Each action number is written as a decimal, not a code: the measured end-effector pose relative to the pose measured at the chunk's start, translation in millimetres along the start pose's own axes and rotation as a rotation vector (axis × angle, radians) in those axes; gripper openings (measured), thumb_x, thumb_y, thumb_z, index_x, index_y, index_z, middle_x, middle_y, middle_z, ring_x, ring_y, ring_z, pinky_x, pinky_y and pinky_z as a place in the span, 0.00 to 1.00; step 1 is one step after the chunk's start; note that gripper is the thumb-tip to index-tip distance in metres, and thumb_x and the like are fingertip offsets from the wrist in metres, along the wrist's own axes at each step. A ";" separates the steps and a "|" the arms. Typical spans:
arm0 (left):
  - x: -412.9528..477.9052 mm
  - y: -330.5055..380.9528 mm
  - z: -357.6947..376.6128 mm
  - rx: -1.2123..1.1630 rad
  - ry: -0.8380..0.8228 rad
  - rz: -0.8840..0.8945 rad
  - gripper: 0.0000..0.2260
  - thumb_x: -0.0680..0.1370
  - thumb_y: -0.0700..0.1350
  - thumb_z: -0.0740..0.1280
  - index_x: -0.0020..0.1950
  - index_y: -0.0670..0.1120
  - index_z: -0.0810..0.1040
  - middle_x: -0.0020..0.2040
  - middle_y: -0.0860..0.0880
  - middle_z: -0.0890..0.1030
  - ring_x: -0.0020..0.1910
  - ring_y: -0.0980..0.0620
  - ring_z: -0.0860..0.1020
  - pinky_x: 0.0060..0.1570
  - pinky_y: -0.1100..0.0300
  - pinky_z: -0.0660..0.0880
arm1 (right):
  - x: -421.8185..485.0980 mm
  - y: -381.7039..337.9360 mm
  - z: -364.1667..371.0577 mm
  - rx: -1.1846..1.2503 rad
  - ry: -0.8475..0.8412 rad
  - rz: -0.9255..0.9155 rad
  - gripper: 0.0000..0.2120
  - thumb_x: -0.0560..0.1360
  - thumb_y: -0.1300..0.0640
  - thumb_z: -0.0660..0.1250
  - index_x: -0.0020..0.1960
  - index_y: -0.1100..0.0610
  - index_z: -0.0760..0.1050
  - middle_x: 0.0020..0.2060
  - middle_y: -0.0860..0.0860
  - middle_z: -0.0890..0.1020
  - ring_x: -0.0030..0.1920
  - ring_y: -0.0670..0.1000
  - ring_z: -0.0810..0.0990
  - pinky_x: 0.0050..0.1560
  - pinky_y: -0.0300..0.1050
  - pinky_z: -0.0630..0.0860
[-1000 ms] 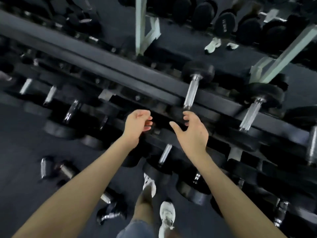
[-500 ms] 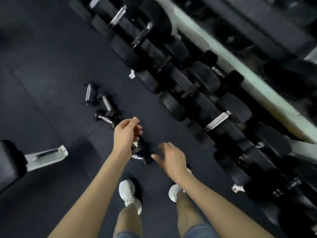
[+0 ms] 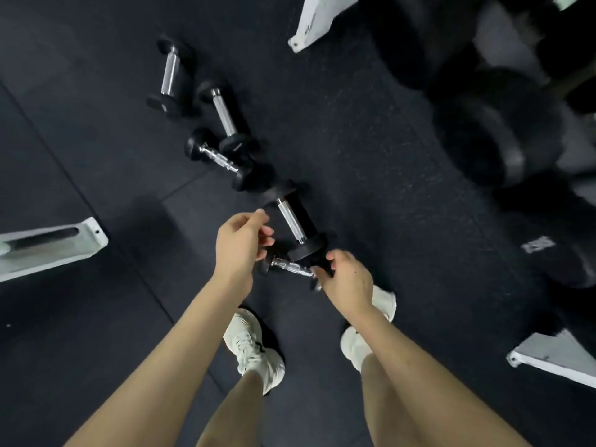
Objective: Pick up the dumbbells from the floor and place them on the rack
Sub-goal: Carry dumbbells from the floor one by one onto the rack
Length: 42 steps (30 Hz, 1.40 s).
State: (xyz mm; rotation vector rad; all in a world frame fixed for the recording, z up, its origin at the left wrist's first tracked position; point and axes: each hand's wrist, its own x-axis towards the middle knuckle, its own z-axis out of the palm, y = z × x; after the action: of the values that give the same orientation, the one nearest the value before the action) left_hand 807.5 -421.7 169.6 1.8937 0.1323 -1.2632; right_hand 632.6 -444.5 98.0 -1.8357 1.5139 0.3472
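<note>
Several small black dumbbells with chrome handles lie in a line on the dark rubber floor. The nearest small dumbbell [image 3: 289, 267] sits between my hands. My left hand [image 3: 240, 248] hovers over its left end with fingers curled and apart, holding nothing. My right hand [image 3: 346, 277] is at its right end, hiding that head; no grip shows. Just beyond lies a thicker dumbbell [image 3: 292, 219]. Farther up lie three more: one dumbbell [image 3: 216, 159], another dumbbell [image 3: 224, 116] and the far dumbbell [image 3: 169, 75]. The rack [image 3: 483, 133] with big dumbbells is at the right.
My white shoes [image 3: 253, 350] stand just below the hands. A white bench foot [image 3: 48, 246] juts in at the left. White rack feet show at the top [image 3: 314, 22] and lower right [image 3: 554, 358]. Open floor lies at the left and bottom left.
The view swung from the rack down to the floor. Both hands dropped from the rack shelf to the nearest small dumbbell and now flank it.
</note>
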 end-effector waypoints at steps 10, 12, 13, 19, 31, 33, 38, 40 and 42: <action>204.5 -115.5 55.3 0.007 0.057 -0.055 0.10 0.79 0.48 0.62 0.39 0.47 0.73 0.33 0.51 0.76 0.31 0.54 0.74 0.30 0.63 0.68 | 177.1 29.5 130.1 -0.111 -0.014 -0.022 0.24 0.73 0.40 0.66 0.62 0.55 0.73 0.55 0.53 0.80 0.56 0.55 0.77 0.52 0.48 0.73; 236.9 -135.6 68.5 0.026 0.083 -0.074 0.10 0.79 0.50 0.62 0.39 0.48 0.72 0.33 0.51 0.76 0.32 0.54 0.75 0.32 0.61 0.72 | 205.2 36.0 150.0 -0.141 -0.049 -0.051 0.27 0.72 0.40 0.67 0.63 0.56 0.71 0.57 0.53 0.79 0.58 0.56 0.76 0.54 0.49 0.72; 250.8 -144.3 74.8 0.042 0.092 -0.090 0.10 0.79 0.51 0.62 0.40 0.48 0.73 0.34 0.51 0.77 0.34 0.53 0.76 0.36 0.59 0.75 | 217.4 38.7 157.7 -0.152 -0.084 -0.055 0.28 0.72 0.39 0.67 0.64 0.56 0.70 0.58 0.54 0.79 0.59 0.56 0.76 0.54 0.49 0.72; 308.1 -175.3 109.1 0.042 0.100 -0.182 0.18 0.77 0.57 0.62 0.55 0.44 0.75 0.48 0.47 0.81 0.51 0.45 0.80 0.57 0.48 0.76 | 263.3 48.3 183.7 -0.026 -0.407 0.089 0.28 0.70 0.40 0.70 0.60 0.59 0.72 0.52 0.55 0.83 0.53 0.58 0.81 0.44 0.45 0.74; 275.2 -164.4 107.0 -0.038 0.087 -0.195 0.12 0.80 0.51 0.58 0.56 0.44 0.69 0.42 0.51 0.76 0.42 0.54 0.75 0.44 0.58 0.73 | 216.5 28.2 148.6 0.017 -0.456 0.129 0.19 0.74 0.44 0.67 0.55 0.57 0.75 0.49 0.55 0.83 0.50 0.58 0.82 0.50 0.51 0.79; 241.6 -149.0 99.3 -0.042 0.060 -0.172 0.16 0.80 0.52 0.58 0.58 0.40 0.69 0.41 0.50 0.76 0.41 0.51 0.75 0.41 0.59 0.73 | 187.4 17.5 124.6 -0.017 -0.438 0.114 0.20 0.73 0.43 0.67 0.57 0.56 0.75 0.50 0.56 0.83 0.51 0.59 0.81 0.49 0.50 0.78; 131.0 -84.5 79.7 0.019 0.043 -0.130 0.12 0.80 0.52 0.58 0.57 0.44 0.69 0.43 0.52 0.75 0.48 0.51 0.75 0.52 0.55 0.74 | 95.8 -18.6 43.1 0.051 -0.392 0.121 0.19 0.73 0.43 0.67 0.54 0.57 0.75 0.49 0.56 0.83 0.51 0.60 0.81 0.45 0.48 0.74; 77.6 -50.4 71.6 0.045 0.006 -0.092 0.10 0.80 0.52 0.59 0.54 0.46 0.69 0.42 0.53 0.75 0.49 0.51 0.76 0.54 0.54 0.75 | 53.9 -35.1 3.1 0.068 -0.356 0.120 0.20 0.73 0.42 0.67 0.53 0.59 0.75 0.47 0.57 0.83 0.49 0.61 0.81 0.44 0.50 0.75; 23.4 -16.1 62.6 0.065 -0.043 -0.043 0.11 0.80 0.52 0.60 0.55 0.46 0.70 0.43 0.54 0.75 0.48 0.52 0.76 0.53 0.55 0.75 | 9.5 -54.5 -37.8 0.110 -0.308 0.136 0.20 0.72 0.43 0.67 0.53 0.59 0.75 0.47 0.58 0.83 0.49 0.61 0.81 0.47 0.52 0.77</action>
State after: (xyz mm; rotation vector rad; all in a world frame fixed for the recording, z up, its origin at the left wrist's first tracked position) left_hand 766.1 -462.1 132.4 1.9268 0.1108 -1.3511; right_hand 677.4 -474.1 138.1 -1.5190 1.4143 0.5725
